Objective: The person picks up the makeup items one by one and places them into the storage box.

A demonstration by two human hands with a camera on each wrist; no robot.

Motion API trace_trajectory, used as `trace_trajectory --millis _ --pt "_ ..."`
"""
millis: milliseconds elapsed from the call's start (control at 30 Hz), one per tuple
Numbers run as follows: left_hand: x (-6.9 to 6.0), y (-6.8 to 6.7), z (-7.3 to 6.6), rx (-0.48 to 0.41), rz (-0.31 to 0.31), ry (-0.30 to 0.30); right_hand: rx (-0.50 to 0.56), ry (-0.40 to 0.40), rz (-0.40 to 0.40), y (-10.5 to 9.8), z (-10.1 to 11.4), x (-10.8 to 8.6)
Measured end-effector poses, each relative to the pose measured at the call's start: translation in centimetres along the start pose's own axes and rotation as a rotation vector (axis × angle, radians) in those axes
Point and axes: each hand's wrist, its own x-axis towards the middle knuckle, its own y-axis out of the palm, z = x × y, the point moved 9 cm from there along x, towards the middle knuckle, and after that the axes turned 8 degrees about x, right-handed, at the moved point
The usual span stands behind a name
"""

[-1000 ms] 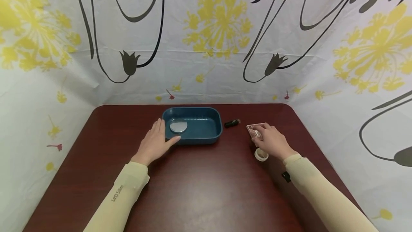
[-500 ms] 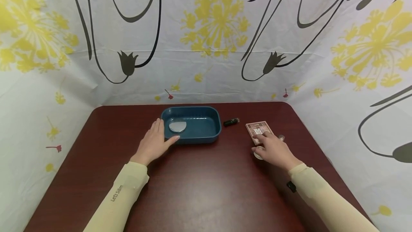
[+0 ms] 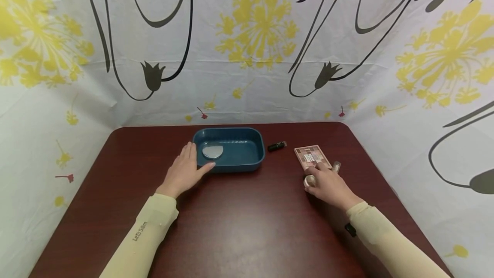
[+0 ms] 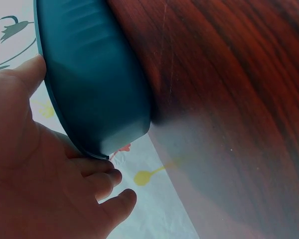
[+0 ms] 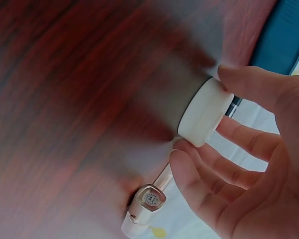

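The left hand (image 3: 181, 171) rests against the left end of a rectangular, round-cornered, dark blue tray (image 3: 241, 154), its fingers straight and together, its thumb spread wide of them toward the tray's near side; the left wrist view shows thumb and fingers touching the tray near its rim. Inside the tray, toward its left end, lies a flat, pale silvery piece (image 3: 212, 152) with a rounded near edge and a straight far edge. The right hand (image 3: 329, 187) holds a short, round, white cylindrical container (image 5: 204, 113) between its thumb and curled fingers, the gap narrowed to the container's width, over the right part of the glossy reddish-brown table (image 3: 247, 222). Whether the container touches the tabletop is hard to tell. Just beyond this hand lies a flat, rectangular, pink-and-brown checked case (image 3: 311, 156), its near edge partly hidden by the fingers. Beside the case's near right corner is a slim rose-gold tube (image 5: 148, 201) with a squared end bearing a small round label. A small black cylinder with a lighter tip (image 3: 277, 146) lies between the tray and the case, near the tray's right side. Both arms wear pale yellow sleeves (image 3: 156, 220).
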Motion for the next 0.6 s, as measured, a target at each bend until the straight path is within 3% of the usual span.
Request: trace_trajectory --millis 400,600 --pt "-0.1 0.1 -0.1 -0.006 0.009 0.004 0.02 -0.013 0.012 0.0 -0.2 0.2" --pt "-0.2 -0.1 -0.1 -0.004 0.007 0.009 0.027 -0.009 0.009 -0.9 0.3 1.2"
